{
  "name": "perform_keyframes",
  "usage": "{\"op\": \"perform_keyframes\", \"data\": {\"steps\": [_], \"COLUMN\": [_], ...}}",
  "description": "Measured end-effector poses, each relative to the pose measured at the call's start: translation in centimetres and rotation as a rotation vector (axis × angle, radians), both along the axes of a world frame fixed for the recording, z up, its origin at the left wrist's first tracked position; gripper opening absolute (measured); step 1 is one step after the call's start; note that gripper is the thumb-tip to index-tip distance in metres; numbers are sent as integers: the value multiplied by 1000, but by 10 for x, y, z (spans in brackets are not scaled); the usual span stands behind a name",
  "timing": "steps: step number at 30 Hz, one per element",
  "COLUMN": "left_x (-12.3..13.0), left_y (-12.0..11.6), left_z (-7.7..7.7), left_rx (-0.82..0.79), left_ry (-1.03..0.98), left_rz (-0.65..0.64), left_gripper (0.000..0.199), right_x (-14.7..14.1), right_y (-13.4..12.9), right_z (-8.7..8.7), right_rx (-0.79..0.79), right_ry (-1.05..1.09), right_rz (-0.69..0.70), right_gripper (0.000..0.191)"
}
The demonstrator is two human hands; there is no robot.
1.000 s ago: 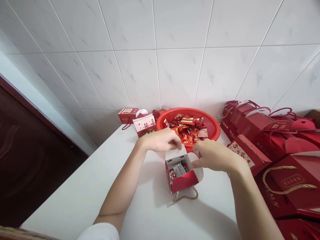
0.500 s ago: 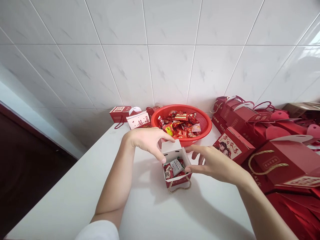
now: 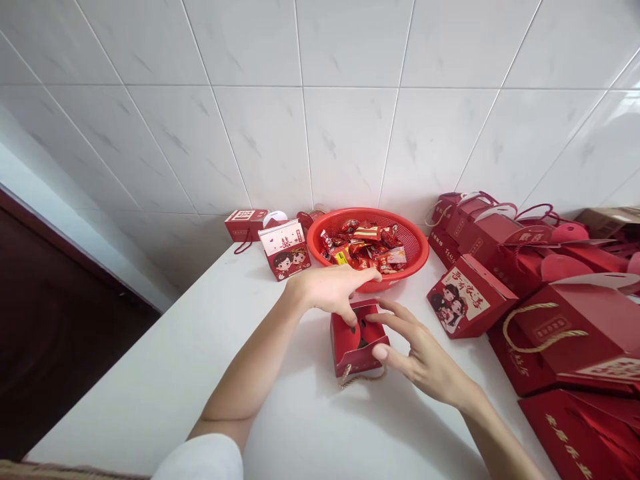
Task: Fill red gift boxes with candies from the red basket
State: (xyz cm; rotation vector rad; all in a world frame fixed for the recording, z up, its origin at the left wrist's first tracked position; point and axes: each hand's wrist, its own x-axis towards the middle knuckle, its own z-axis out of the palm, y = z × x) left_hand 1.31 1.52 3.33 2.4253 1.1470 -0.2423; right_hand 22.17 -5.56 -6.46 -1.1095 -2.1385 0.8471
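A small red gift box (image 3: 343,357) stands on the table between my hands, its red side flaps folded inward over the top and a dark gap between them. A twisted rope handle (image 3: 363,379) hangs at its near side. My left hand (image 3: 333,290) reaches over the box from the left, thumb tip at a folded flap, other fingers stretched beyond the back edge. On the right side, my right hand (image 3: 417,350) has its fingers apart, fingertips at the flaps and the thumb by the near right corner. The sweets inside are hidden now.
Behind the box a red plastic basket (image 3: 417,257) holds wrapped sweets (image 3: 367,247). Several red gift boxes (image 3: 555,327) crowd the right side, one with a printed couple (image 3: 467,300) nearest. More boxes (image 3: 285,250) stand at the back left by the tiled wall (image 3: 350,147).
The box's flaps, upright with sweets showing before, are now folded inward and cover them. Both hands have moved over the top. The view has shifted slightly left.
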Motion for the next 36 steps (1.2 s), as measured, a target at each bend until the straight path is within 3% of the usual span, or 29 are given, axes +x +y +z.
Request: {"op": "perform_keyframes", "data": {"steps": [2, 6, 8, 13, 18, 22, 28, 32, 36], "left_x": [2, 0, -1, 1, 6, 9, 14, 14, 13], "left_y": [-2, -2, -2, -1, 0, -1, 3, 12, 16], "left_z": [1, 6, 7, 3, -5, -10, -13, -17, -19], "left_rx": [1, -48, -91, -98, -87, -83, -72, -149, -182], "left_ry": [12, 8, -17, 3, 26, 38, 54, 33, 43], "left_rz": [12, -35, -65, -76, -17, 5, -13, -56, -51], "left_gripper": [69, 24, 14, 15, 19, 24, 32, 37, 40], "right_x": [-3, -8, -9, -7, 3, 16, 25, 24, 25], "right_y": [1, 2, 3, 3, 7, 9, 7, 6, 7], "right_z": [-5, -12, -15, -17, -15, -12, -14, -13, -2], "right_rx": [12, 47, 66, 43, -144, -303, -530, -643, -689], "right_ry": [42, 134, 150, 162, -32, -128, -19, 87, 254], "right_rz": [-53, -110, -122, -255, -327, -255, -21, 18, -13], "right_gripper": [41, 29, 27, 32, 49, 62, 55, 46, 39]}}
